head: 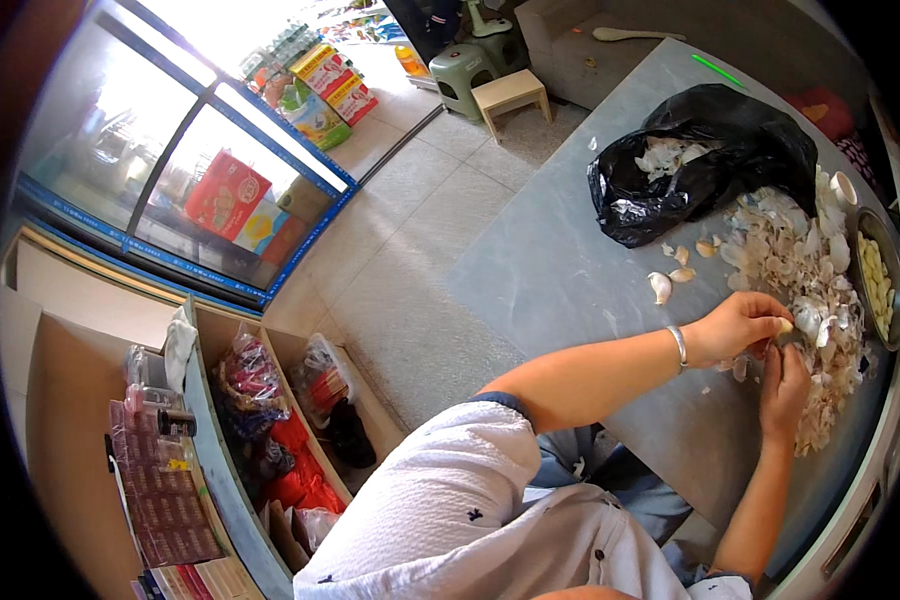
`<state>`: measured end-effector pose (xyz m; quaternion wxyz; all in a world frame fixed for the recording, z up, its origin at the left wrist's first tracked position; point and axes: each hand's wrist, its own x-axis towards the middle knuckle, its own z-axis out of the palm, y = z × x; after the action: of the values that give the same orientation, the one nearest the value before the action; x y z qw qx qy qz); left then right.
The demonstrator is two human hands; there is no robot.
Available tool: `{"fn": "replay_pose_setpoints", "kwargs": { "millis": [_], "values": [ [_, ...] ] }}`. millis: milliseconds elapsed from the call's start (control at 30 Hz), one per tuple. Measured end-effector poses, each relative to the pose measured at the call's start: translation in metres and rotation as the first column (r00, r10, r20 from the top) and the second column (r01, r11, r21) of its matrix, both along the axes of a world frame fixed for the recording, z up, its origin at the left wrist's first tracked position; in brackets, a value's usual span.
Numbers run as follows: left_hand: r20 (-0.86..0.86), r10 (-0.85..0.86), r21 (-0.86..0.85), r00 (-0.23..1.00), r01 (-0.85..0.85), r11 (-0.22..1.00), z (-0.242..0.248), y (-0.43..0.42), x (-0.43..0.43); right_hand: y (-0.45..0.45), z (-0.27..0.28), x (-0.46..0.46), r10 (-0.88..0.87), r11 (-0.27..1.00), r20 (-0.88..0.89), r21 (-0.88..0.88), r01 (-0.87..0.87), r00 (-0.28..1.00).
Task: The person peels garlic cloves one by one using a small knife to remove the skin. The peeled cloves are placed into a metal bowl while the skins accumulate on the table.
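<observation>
My left hand [746, 324], with a silver bangle at the wrist, pinches a pale garlic clove [785, 326] between thumb and fingers. Just below it, my right hand [786, 386] has its fingers bent close to the clove; whether they grip anything is hidden. Both hands are at the near side of a heap of papery garlic skins [787, 240] on the grey table [540, 277]. Several unpeeled cloves [660, 287] lie beyond my left wrist. Peeled cloves [875, 281] fill part of a metal bowl [897, 315] by the far edge.
A black plastic bag [750, 142] holding more skins stands open on the table. Nearby are a green pen [718, 70] and a small white cup [843, 189]. A wooden stool [511, 91] and green plastic stools [461, 75] stand on the floor. Open drawers [270, 337] lie to the left.
</observation>
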<state>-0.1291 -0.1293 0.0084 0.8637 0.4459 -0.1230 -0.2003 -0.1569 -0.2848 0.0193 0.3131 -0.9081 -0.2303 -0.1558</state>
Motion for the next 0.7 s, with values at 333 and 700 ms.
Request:
{"fn": "replay_pose_setpoints", "kwargs": {
  "millis": [333,700],
  "values": [
    [-0.033,-0.078,-0.088,0.996,0.075,0.993,-0.01,-0.006,0.015,-0.014,-0.007,0.012,-0.049,0.997,0.175,0.07,0.038,0.983],
    [-0.044,0.008,-0.017,0.999,-0.008,1.0,-0.011,-0.013,0.009,-0.007,-0.01,0.012,-0.026,0.998,0.01,0.056,0.026,1.0]
  ]
}}
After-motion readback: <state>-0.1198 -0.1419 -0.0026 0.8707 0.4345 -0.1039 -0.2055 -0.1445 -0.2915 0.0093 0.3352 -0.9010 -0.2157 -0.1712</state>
